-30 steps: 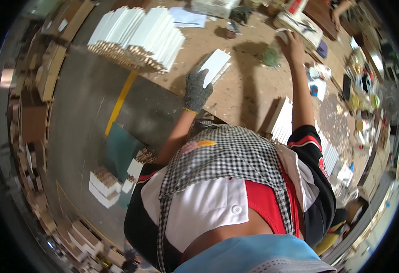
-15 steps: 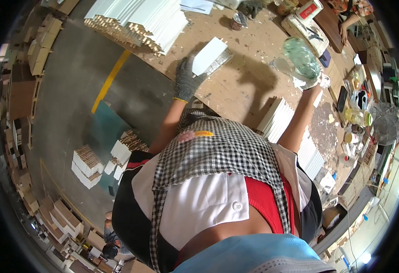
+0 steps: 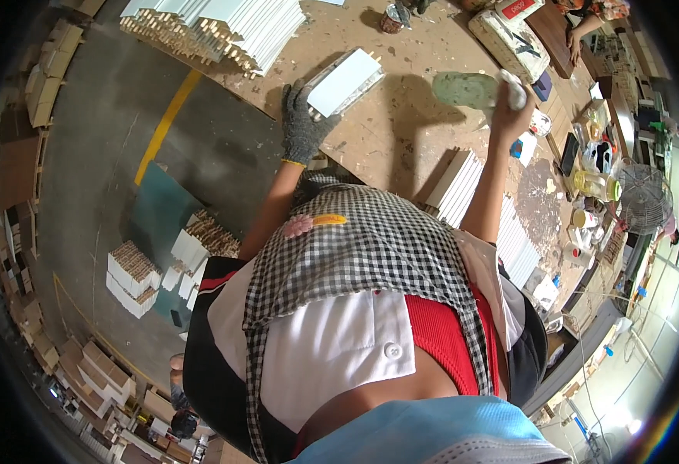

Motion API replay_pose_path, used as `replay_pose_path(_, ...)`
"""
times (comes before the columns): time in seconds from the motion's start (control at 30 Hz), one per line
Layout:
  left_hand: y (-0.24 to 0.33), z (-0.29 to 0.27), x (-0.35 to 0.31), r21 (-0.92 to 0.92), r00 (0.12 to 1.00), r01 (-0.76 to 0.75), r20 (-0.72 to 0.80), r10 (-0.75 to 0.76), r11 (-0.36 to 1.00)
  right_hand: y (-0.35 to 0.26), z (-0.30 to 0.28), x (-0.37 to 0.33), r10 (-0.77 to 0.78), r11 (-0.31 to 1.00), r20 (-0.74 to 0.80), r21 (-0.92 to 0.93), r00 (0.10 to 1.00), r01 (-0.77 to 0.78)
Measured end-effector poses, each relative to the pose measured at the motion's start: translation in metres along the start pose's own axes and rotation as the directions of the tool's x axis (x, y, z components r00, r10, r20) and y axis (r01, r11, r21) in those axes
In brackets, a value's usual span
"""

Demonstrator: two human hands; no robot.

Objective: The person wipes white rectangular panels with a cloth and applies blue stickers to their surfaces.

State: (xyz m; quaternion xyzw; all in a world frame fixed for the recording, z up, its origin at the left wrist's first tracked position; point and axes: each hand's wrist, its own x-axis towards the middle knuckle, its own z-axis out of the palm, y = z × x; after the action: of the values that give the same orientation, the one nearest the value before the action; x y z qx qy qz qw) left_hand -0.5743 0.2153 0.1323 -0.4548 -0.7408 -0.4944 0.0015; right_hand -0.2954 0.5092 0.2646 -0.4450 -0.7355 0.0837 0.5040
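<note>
My left hand [image 3: 306, 127], in a grey knit glove, grips the near end of a small stack of white slats [image 3: 345, 83] with wooden pegs at their ends. Its fingers lie along the left side and the thumb is at the lower right. The stack is over the brown worktable [image 3: 362, 143]. My bare right hand [image 3: 513, 116] is closed around the neck end of a clear greenish plastic bottle [image 3: 461, 90], which is tipped on its side and points left. Something white, perhaps a cloth or cap [image 3: 513, 87], shows at the fingers; its kind is unclear.
A large pile of white slats [image 3: 215, 27] stands at the far left. More slats [image 3: 463, 189] lie by my right forearm. Back right are a white container [image 3: 509, 42] and another person's hand [image 3: 575, 46]. A fan [image 3: 643, 197] stands right; slat stacks [image 3: 133, 278] sit on the floor left.
My right hand has turned the bottle from a slanted pose, base away from me, to lying sideways, pointing left. The small slat stack has turned slightly in my left hand. The whole view has shifted.
</note>
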Motion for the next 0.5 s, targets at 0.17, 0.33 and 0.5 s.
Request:
replay_pose_path(0.17,0.0,0.011,0.001,-0.202,0.985,0.17,0.009,-0.172,0.964,0.007,0.006,0.009,-0.27,0.912,0.244,-0.245,0.931,0.329)
replay_pose_path(0.33,-0.011,0.012,-0.008,-0.13,0.998,0.045,-0.047,-0.051,0.99,-0.039,0.013,0.018,-0.014,0.93,-0.001,0.367,1.0,0.014)
replay_pose_path(0.5,0.012,0.014,0.001,-0.412,0.97,0.24,0.078,-0.229,0.879,-0.143,0.094,-0.112,-0.332,0.893,0.513,0.442,0.792,0.088)
